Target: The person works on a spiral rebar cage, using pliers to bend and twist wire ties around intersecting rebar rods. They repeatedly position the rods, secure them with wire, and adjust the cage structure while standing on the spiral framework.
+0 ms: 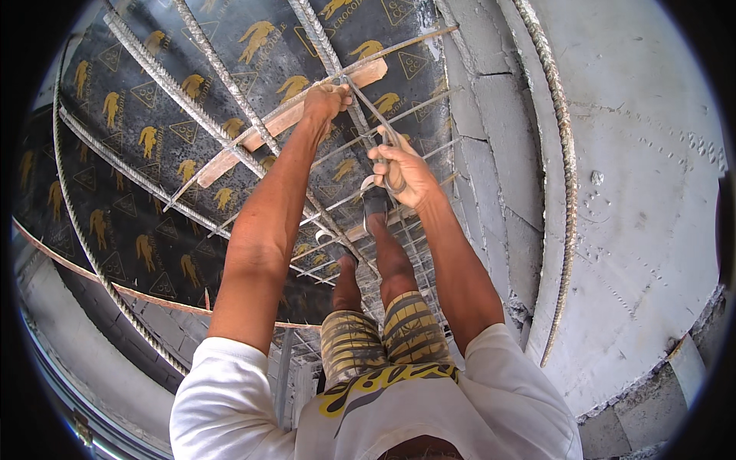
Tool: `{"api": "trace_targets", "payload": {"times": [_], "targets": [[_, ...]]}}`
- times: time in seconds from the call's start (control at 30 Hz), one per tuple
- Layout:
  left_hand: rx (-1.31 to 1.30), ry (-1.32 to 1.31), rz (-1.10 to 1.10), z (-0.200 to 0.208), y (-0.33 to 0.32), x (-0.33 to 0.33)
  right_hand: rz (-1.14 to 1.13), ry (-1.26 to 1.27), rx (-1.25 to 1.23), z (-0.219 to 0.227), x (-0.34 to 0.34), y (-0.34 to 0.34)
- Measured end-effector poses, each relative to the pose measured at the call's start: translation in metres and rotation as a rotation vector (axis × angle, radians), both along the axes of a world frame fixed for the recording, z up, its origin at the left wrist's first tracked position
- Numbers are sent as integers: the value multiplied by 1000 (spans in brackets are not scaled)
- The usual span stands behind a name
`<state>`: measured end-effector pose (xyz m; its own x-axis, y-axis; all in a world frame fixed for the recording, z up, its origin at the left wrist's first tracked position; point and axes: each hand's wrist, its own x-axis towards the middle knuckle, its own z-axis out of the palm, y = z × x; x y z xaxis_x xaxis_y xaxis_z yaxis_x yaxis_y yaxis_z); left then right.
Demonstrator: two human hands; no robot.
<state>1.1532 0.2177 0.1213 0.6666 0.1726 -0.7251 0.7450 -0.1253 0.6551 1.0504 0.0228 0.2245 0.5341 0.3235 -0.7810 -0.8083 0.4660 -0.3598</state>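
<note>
My right hand (405, 170) is closed around the handles of metal pincers (373, 110), which slant up and left to a crossing of steel bars. Right by the pincers' tip, my left hand (326, 103) has its fingers bent together at the crossing; whatever they pinch is too small to make out. A thick ribbed rebar (316, 34) runs down through this crossing, and a thinner bar (414, 41) passes across it. Beneath the bars lies a wooden batten (287, 116), propping them above black plywood (264, 69) with gold printed figures.
My feet, in sandals (373, 201), are on the bar grid. More rebars (165, 80) cross the plywood at the left. To the right stand a grey block wall edge (494, 123), a long curved rebar (566, 146) and a smooth concrete surface (644, 207).
</note>
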Motion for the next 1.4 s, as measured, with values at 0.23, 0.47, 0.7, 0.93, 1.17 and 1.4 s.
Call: {"api": "trace_targets", "payload": {"times": [0.23, 0.47, 0.7, 0.93, 1.17, 1.4], "targets": [[-17, -226, -61, -22, -4, -20, 99, 183, 201, 19, 26, -17], [-364, -144, 260, -12, -40, -18, 934, -634, -1040, 60, 47, 25], [-420, -159, 232, -7, -41, -9, 1424, -820, -1162, 90, 62, 37], [845, -641, -346, 53, 13, 12, 1677, -823, -1366, 78, 51, 34], [1207, -602, -1433, 61, 1, 71, 1644, -810, -1328, 72, 48, 32], [1188, -567, -1372, 45, 0, 70, 1607, -818, -1357, 62, 39, 33]]}}
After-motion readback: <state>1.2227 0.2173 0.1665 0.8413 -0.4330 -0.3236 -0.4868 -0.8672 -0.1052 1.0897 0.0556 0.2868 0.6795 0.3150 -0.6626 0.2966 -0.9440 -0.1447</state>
